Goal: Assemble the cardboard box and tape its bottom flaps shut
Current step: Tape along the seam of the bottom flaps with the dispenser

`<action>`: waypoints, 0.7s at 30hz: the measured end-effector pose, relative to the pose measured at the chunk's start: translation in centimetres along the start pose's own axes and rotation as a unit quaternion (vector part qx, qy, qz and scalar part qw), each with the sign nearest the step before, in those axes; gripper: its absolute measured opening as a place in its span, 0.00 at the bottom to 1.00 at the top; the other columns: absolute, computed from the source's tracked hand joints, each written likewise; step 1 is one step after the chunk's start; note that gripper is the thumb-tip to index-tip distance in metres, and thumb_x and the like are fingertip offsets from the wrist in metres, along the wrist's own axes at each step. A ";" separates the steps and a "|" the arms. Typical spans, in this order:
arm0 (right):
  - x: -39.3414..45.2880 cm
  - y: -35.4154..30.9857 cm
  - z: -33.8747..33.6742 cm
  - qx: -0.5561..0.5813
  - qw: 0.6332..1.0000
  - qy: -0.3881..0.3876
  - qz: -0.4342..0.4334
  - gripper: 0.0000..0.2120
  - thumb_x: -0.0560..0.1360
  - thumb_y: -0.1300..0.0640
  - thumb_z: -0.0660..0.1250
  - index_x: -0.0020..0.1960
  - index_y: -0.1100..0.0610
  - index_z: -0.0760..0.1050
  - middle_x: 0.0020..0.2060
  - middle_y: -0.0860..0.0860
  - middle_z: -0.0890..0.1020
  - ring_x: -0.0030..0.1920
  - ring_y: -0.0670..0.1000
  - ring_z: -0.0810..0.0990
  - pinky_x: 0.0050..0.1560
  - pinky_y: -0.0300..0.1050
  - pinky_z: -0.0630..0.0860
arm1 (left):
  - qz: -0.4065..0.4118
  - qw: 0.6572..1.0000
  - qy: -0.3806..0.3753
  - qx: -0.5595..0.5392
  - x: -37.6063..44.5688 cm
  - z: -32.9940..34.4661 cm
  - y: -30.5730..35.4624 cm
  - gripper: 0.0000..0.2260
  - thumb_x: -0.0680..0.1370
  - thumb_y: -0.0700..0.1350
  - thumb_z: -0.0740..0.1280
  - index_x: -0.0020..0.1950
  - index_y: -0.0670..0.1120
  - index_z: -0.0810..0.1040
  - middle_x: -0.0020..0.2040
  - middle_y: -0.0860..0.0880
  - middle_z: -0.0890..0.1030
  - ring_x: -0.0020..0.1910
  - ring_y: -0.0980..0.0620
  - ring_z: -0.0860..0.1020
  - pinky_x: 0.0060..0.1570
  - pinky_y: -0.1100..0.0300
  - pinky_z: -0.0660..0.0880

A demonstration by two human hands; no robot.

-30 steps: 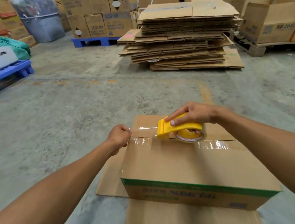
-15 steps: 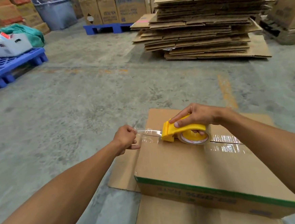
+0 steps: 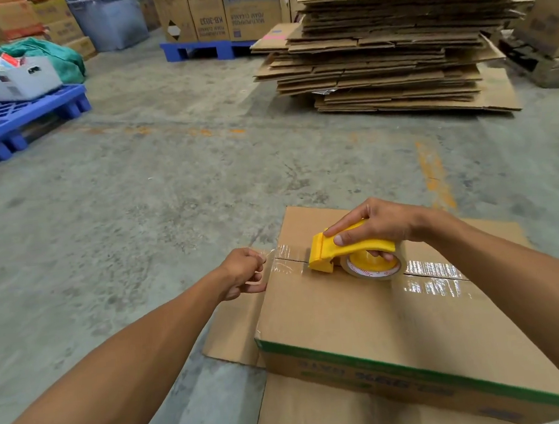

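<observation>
Clear tape (image 3: 280,257) on the cardboard box (image 3: 362,309) seam, box sitting on the floor. Left hand (image 3: 242,272) pinches what looks like the tape's end at the edge; right hand (image 3: 374,227) grasps the yellow tape dispenser (image 3: 348,251). Taping step nearly done; next I'd tear it off and press down.

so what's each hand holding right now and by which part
Right hand: the yellow tape dispenser, grip over its top handle. Left hand: pinching the loose tape end at the box edge.
</observation>
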State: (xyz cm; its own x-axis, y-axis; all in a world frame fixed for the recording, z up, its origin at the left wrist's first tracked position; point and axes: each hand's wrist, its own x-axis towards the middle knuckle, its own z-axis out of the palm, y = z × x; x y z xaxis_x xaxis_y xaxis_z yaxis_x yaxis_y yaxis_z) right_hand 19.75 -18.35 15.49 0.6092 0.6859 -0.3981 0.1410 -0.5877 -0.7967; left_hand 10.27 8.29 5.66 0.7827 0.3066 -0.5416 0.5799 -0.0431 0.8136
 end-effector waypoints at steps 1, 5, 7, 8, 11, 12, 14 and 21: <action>0.0 0.0 0.0 0.001 1.000 0.001 0.000 0.15 0.72 0.52 0.76 0.58 0.47 0.84 0.39 0.49 0.88 0.21 0.52 0.75 0.23 0.41 0.77 | -0.013 1.000 -0.008 -0.005 -0.1 0.0 0.0 0.08 0.80 0.34 0.58 0.46 0.44 0.73 0.39 0.48 0.71 0.30 0.54 0.67 0.29 0.57 0.80; 0.0 -0.1 0.1 0.003 1.000 0.001 -0.005 0.14 0.72 0.51 0.76 0.57 0.46 0.84 0.44 0.48 0.88 0.22 0.53 0.76 0.22 0.41 0.76 | -0.046 0.997 -0.047 -0.031 -0.2 0.2 -0.1 0.10 0.81 0.38 0.57 0.43 0.46 0.73 0.36 0.50 0.71 0.31 0.54 0.67 0.32 0.58 0.78; 0.0 -0.1 0.1 0.009 1.000 0.002 -0.004 0.14 0.71 0.51 0.76 0.57 0.47 0.85 0.46 0.50 0.88 0.21 0.53 0.75 0.22 0.40 0.75 | -0.049 0.996 -0.053 -0.044 -0.1 0.3 -0.5 0.09 0.81 0.39 0.58 0.43 0.47 0.73 0.36 0.50 0.72 0.31 0.54 0.67 0.36 0.57 0.77; 0.1 -0.1 0.2 0.012 1.000 0.004 -0.004 0.14 0.72 0.52 0.76 0.58 0.47 0.85 0.45 0.53 0.88 0.21 0.52 0.75 0.22 0.40 0.75 | -0.048 0.996 -0.055 -0.050 0.1 0.5 -0.7 0.09 0.81 0.39 0.58 0.43 0.47 0.73 0.36 0.50 0.72 0.31 0.54 0.67 0.38 0.57 0.77; 0.1 -0.1 0.3 0.015 1.000 0.009 -0.003 0.14 0.72 0.53 0.75 0.58 0.49 0.84 0.41 0.56 0.87 0.20 0.52 0.75 0.21 0.40 0.75 | -0.046 0.995 -0.063 -0.060 0.3 1.0 -1.1 0.09 0.80 0.40 0.58 0.43 0.48 0.73 0.36 0.50 0.72 0.31 0.53 0.66 0.41 0.55 0.74; 0.1 -0.2 0.3 0.014 1.000 0.010 -0.003 0.14 0.72 0.53 0.75 0.58 0.49 0.84 0.41 0.56 0.87 0.21 0.53 0.75 0.21 0.40 0.76 | -0.048 0.995 -0.070 -0.058 0.2 1.0 -1.2 0.09 0.81 0.41 0.57 0.44 0.48 0.73 0.35 0.50 0.72 0.31 0.54 0.67 0.41 0.56 0.74; 0.0 -0.2 0.4 0.010 1.000 0.011 -0.001 0.14 0.72 0.52 0.75 0.57 0.48 0.85 0.43 0.55 0.87 0.24 0.56 0.75 0.22 0.41 0.76 | -0.059 0.994 -0.079 -0.039 0.2 0.9 -1.4 0.07 0.81 0.43 0.57 0.49 0.47 0.74 0.36 0.50 0.72 0.30 0.54 0.68 0.37 0.58 0.73; -0.1 -0.3 0.4 -0.003 1.000 0.012 0.004 0.12 0.71 0.51 0.76 0.55 0.45 0.85 0.45 0.52 0.88 0.23 0.54 0.76 0.22 0.41 0.76 | 0.076 0.982 0.081 0.152 0.0 -0.7 -3.0 0.23 0.84 0.49 0.52 0.79 0.50 0.54 0.75 0.44 0.66 0.71 0.44 0.68 0.69 0.51 0.66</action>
State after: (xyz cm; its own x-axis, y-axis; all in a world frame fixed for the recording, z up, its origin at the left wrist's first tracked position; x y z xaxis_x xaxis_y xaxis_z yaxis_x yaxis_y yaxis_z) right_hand 19.35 -18.08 15.64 0.6285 0.6709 -0.3935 0.1412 -0.5960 -0.7905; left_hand 8.38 9.10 3.39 0.8336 0.4205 -0.3582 0.5190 -0.3742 0.7685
